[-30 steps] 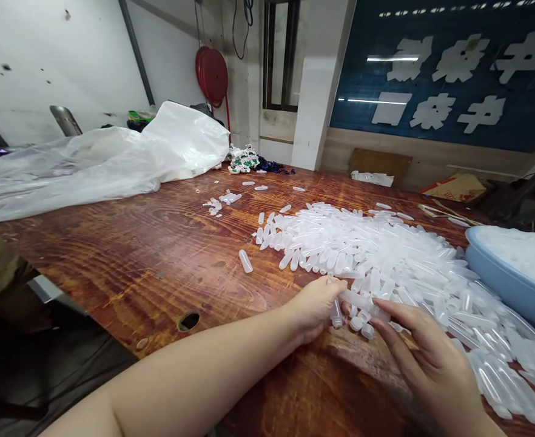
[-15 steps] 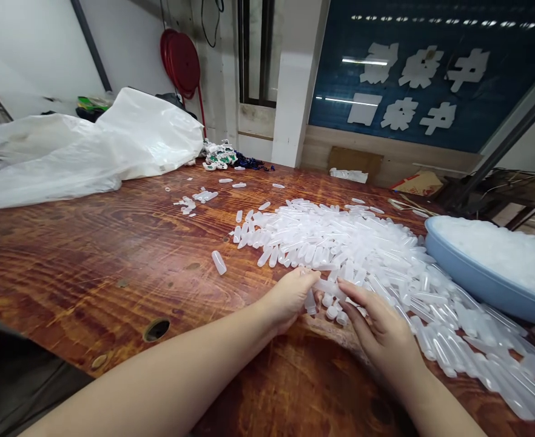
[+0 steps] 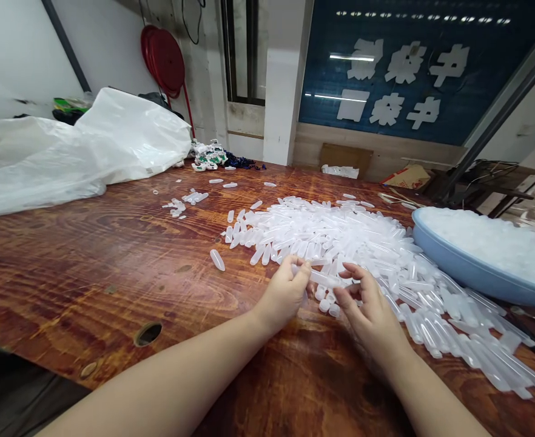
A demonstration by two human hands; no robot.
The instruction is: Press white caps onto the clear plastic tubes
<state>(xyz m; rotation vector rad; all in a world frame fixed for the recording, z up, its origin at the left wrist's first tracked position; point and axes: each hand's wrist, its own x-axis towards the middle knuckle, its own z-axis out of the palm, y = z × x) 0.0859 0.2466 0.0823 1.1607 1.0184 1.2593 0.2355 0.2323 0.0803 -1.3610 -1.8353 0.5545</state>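
My left hand [image 3: 290, 284] is closed around one end of a translucent white plastic tube [image 3: 324, 278], pinched between thumb and fingers. The tube points right, toward my right hand [image 3: 371, 309]. That hand is open, its thumb and fingers apart near the tube's free end; I cannot tell whether a fingertip touches it. Just below the tube lie several small white caps [image 3: 324, 304] on the table. Behind both hands spreads a large pile of similar tubes [image 3: 322, 227], and more lie in a row [image 3: 467, 349] to the right.
A blue basin [image 3: 477, 270] heaped with white pieces stands at the right. One loose tube [image 3: 217, 260] lies left of the pile. White plastic sheeting [image 3: 131, 136] covers the back left of the wooden table [image 3: 113, 261], which has a round hole [image 3: 148, 334] near its front.
My right hand's fingers have spread apart from their narrower grip near the tube. A second tube that hung below my left hand no longer shows. The view has shifted slightly to the right.
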